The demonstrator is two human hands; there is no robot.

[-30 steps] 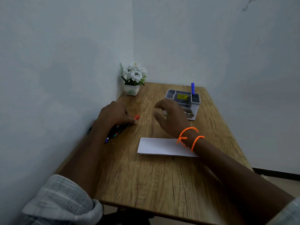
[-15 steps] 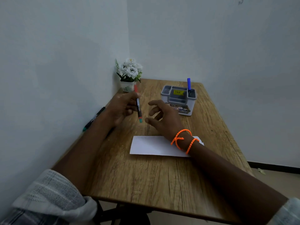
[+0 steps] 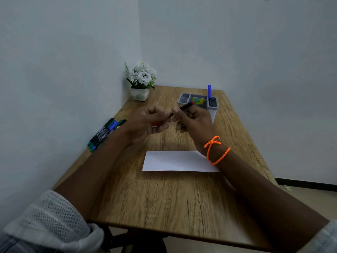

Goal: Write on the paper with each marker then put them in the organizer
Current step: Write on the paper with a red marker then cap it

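Observation:
Both hands meet above the middle of the wooden table [image 3: 164, 198]. My right hand [image 3: 193, 121] grips the black barrel of a red marker [image 3: 184, 107], whose red end points toward the organizer. My left hand [image 3: 147, 121] holds a small red piece [image 3: 156, 123] in its curled fingers, probably the marker's cap. A white sheet of paper [image 3: 175, 161] lies flat below the hands with faint writing at its top left. The grey organizer [image 3: 186, 98] stands at the back with one blue marker [image 3: 209, 92] upright in its right compartment. Several more markers [image 3: 104, 133] lie at the table's left edge.
A white pot of white flowers [image 3: 141, 81] stands in the back left corner against the walls. Walls close off the table's left and far sides. An orange bead bracelet [image 3: 216, 149] is on my right wrist.
My left hand lifted the red marker from the pile at the left and brought it to the middle. My right hand closed round its barrel, and the two hands now hold it between them.

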